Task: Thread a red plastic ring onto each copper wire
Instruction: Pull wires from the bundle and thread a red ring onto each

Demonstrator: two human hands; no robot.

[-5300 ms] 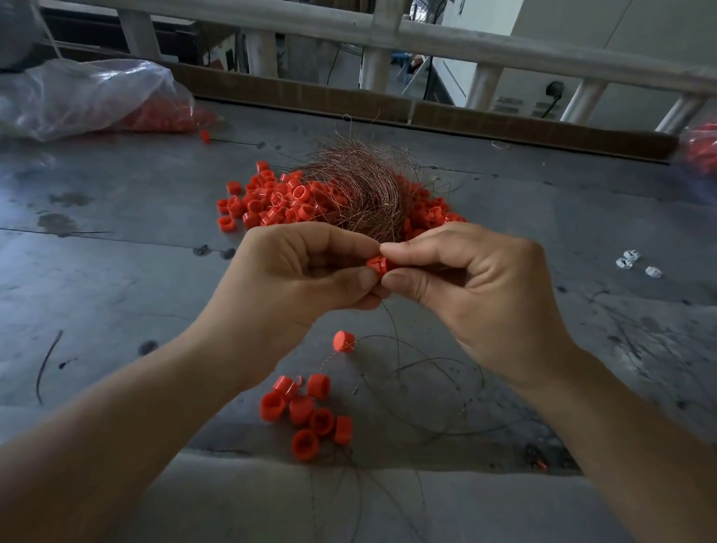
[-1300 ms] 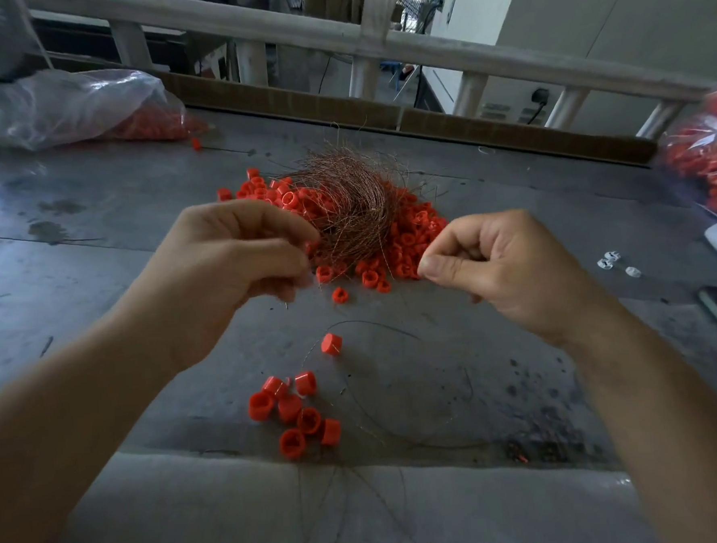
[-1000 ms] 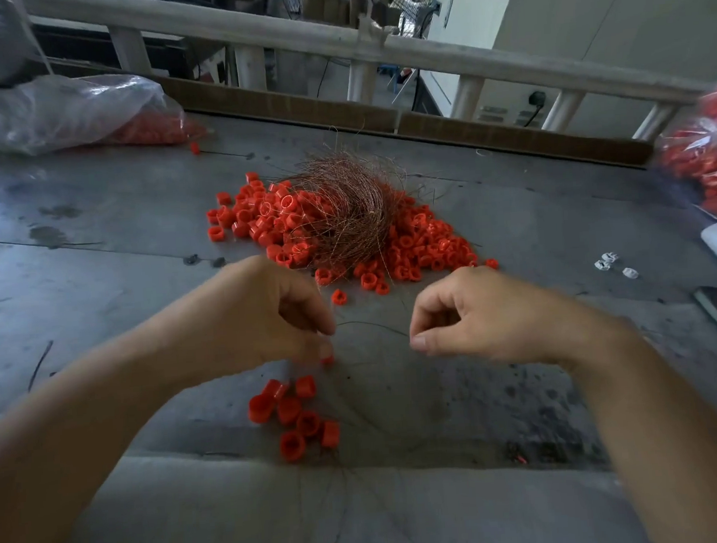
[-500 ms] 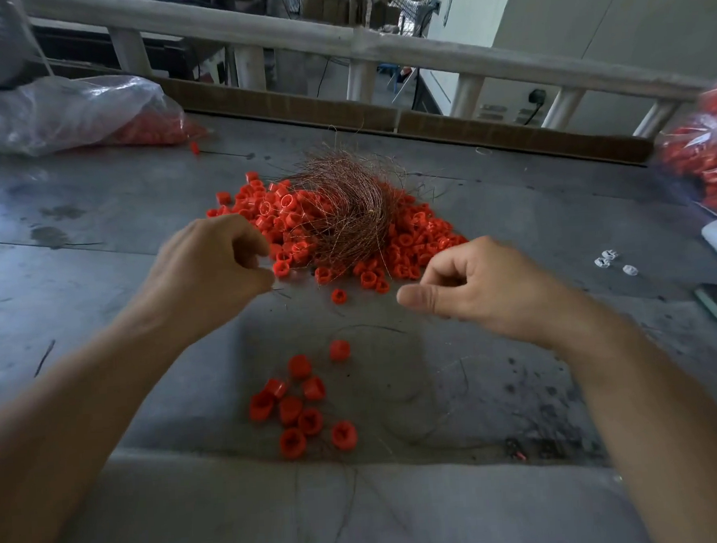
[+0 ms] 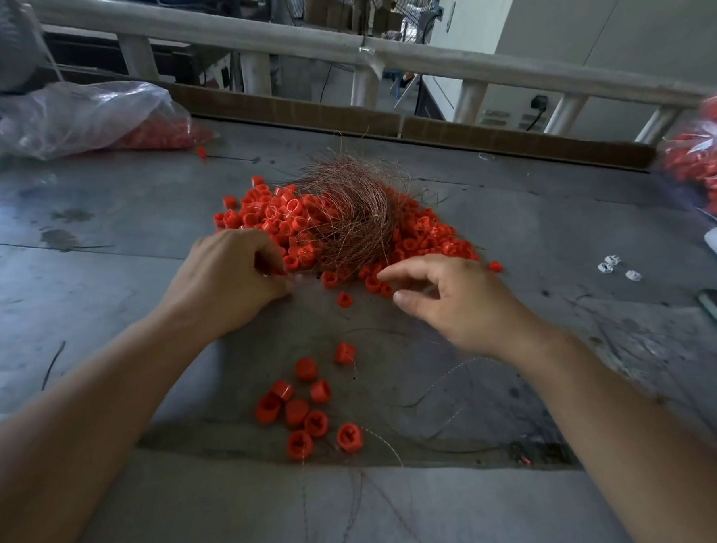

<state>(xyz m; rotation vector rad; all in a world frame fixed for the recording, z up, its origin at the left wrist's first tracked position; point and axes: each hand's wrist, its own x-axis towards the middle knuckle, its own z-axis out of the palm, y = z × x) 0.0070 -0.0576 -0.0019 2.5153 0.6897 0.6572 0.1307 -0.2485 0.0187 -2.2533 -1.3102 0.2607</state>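
Hands at red ring pile [image 5: 261, 218] on grey worktable [image 5: 97, 287], wire-threading job.
Worker's left hand [image 5: 227, 279] rests w/ fingers curled at the pile's near-left edge; whether it pinches a ring can't be told. Right hand [image 5: 446, 299] hovers w/ fingers loose and apart, holding nothing, just beside stray rings. Copper wire bundle [image 5: 350, 225] lies atop the pile's centre. Nearer the worker sits a small ring group [image 5: 297, 412] (thin wires [image 5: 384, 442] trail toward the table edge). Ring bags lie far left [image 5: 87, 115] & right [image 5: 711, 165].

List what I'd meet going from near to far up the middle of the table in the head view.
First the small cluster of red rings → lone red ring → copper wire bundle → cardboard strip → white railing.
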